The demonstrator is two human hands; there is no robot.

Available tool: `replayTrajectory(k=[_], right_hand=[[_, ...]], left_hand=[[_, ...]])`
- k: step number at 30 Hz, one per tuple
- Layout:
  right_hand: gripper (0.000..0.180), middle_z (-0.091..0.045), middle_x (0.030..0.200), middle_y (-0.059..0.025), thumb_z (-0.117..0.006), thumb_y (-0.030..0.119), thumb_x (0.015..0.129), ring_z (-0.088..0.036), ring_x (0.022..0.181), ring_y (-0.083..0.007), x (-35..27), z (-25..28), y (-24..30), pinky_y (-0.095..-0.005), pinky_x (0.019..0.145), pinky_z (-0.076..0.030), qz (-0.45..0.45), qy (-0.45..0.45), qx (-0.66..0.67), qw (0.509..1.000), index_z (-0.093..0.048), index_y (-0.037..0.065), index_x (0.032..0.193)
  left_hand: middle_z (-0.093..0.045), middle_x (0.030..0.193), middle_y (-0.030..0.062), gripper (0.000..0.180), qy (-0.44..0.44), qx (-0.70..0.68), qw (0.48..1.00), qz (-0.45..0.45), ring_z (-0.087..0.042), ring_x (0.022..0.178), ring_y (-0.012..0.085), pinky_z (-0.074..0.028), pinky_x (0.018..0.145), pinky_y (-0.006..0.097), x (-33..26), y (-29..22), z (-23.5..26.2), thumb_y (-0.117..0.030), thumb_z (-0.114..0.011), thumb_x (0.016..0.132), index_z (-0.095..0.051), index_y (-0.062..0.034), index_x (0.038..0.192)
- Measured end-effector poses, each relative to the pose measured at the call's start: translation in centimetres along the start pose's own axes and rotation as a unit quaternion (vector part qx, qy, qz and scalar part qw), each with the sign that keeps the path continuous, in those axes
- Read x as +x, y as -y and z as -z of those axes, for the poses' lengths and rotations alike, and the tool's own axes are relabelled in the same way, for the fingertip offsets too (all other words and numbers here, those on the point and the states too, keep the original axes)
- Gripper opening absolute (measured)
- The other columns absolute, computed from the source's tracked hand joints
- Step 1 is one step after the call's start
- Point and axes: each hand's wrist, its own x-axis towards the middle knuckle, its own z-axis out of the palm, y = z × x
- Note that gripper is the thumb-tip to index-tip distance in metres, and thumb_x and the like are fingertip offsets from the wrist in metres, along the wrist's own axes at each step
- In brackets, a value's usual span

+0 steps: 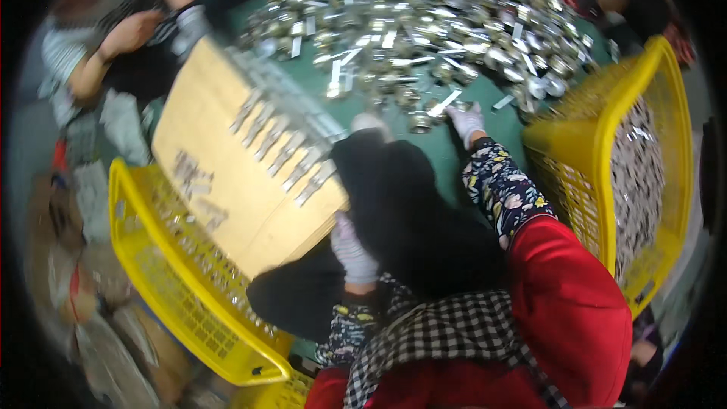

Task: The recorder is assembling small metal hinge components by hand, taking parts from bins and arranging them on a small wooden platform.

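Observation:
My left hand (352,254), in a pale glove, is closed at the near right corner of a tan board (235,174), which tilts over my lap. Several flat metal strips (280,148) stand in a row along its far edge, and a few small metal pieces (193,174) lie loose on its face. My gloved right hand (467,123) reaches to the near edge of a heap of shiny metal parts (416,30), many of them rounded with flat bars. Its fingers close around one metal part (445,104), whose exact kind is blurred.
At left a yellow plastic basket (174,265) holds small metal pieces under the board. Another yellow basket (606,144) at right is filled with small dark metal pieces (636,182). A co-worker (113,38) sits at the far left. Flattened cardboard (113,318) lies at the lower left.

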Motion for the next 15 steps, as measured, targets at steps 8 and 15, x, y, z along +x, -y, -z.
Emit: replayTrajectory(k=[8, 15], right_hand=[[0.037, -0.059, 0.090, -0.0081, -0.073, 0.032, 0.073, -0.055, 0.073, -0.0199, -3.4, 5.7, 9.6, -0.0296, 0.056, -0.052, -0.061, 0.309, 0.471, 0.824, -0.060, 0.012, 0.100], [0.055, -0.055, 0.109, -0.0103, -0.062, 0.019, 0.076, -0.055, 0.095, -0.0177, -13.8, 20.2, 22.3, -0.0286, 0.084, -0.045, 0.352, 0.457, 0.320, 0.752, -0.043, 0.004, 0.126]], left_hand=[[-0.055, 0.075, 0.0046, 0.047, -0.012, -0.084, 0.996, -0.003, -0.051, 0.068, 0.0120, -0.042, 0.065, 0.024, -0.3, -1.6, -1.2, -0.040, -0.050, 0.091, -0.059, 0.0057, 0.089], [-0.059, 0.077, 0.0066, 0.038, -0.031, -0.198, 0.980, 0.007, -0.054, 0.066, 0.0114, -0.044, 0.062, 0.024, 0.4, -0.5, -1.7, -0.033, -0.053, 0.090, -0.058, 0.0048, 0.093]])
